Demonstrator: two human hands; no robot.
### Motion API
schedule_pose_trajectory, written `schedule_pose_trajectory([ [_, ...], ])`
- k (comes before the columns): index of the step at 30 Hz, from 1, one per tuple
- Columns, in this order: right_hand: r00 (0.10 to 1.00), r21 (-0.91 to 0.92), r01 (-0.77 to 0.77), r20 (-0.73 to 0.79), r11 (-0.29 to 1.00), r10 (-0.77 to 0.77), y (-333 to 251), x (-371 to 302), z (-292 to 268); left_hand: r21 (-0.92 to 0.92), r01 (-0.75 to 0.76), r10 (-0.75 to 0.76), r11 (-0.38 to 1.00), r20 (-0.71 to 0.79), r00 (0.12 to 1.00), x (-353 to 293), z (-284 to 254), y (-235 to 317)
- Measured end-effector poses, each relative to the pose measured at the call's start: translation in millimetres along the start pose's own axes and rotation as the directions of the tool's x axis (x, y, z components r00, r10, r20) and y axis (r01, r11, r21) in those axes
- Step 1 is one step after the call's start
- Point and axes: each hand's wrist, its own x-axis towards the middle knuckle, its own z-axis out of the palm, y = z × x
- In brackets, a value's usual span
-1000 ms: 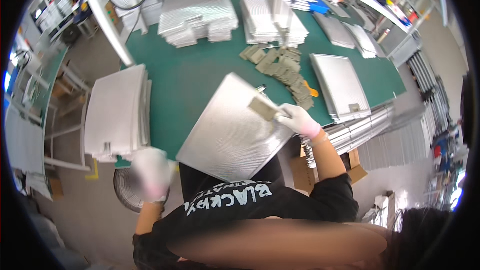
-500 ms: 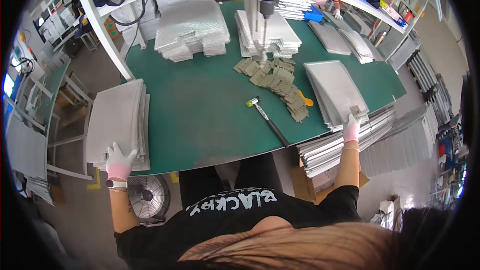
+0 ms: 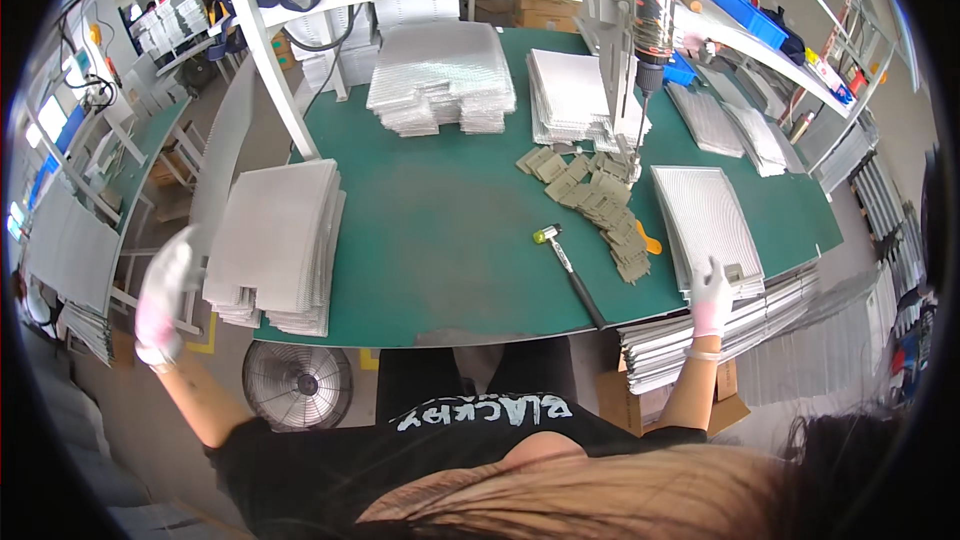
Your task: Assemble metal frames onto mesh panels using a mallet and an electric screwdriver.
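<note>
My left hand (image 3: 165, 290), in a white and pink glove, is raised beyond the left edge of the table. It grips the lower end of a thin silvery mesh panel (image 3: 222, 145), tilted steeply on edge and blurred. Beside it lies a stack of similar panels (image 3: 275, 225). My right hand (image 3: 712, 302), gloved too, rests at the near edge of the right-hand mesh panels (image 3: 705, 215), its fingers stretched out. Next to those fingers a small grey-brown clip (image 3: 735, 272) lies at the panel's corner.
On the green table (image 3: 430, 240) lie a hammer (image 3: 570, 275), a pile of grey-brown clips (image 3: 595, 195) and an orange-yellow tool (image 3: 650, 238). A power drill (image 3: 655, 10) hangs above. Panel stacks (image 3: 440, 70) stand at the back. A fan (image 3: 298, 385) sits below the front edge.
My left hand has lifted a mesh panel off the left stack and swung it out to the left. My right hand stays by the right-hand panels, fingers now more extended. The view has shifted.
</note>
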Motion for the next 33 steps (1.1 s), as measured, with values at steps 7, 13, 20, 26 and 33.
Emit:
schedule_pose_trajectory([
  [7,0.676,0.377,0.734,-0.327,0.565,-0.661,-222,0,51,0.524,-0.361,0.048,0.771,0.517,0.855,-59,252,-2],
  [13,0.634,0.346,0.773,-0.378,0.533,-0.675,-389,96,138,0.302,-0.445,0.084,0.843,0.743,0.664,-52,351,-40],
  [20,0.881,0.137,0.350,0.288,0.927,-0.375,-477,109,130,0.553,-0.588,0.320,0.590,0.509,0.799,3,330,-121],
  [26,0.912,0.172,0.238,0.298,0.956,-0.281,-484,113,129,0.542,-0.570,0.306,0.618,0.502,0.809,5,331,-127],
  [33,0.796,-0.203,0.549,-0.169,0.811,-0.581,-503,93,114,0.506,-0.584,0.334,0.635,0.502,0.798,7,325,-120],
])
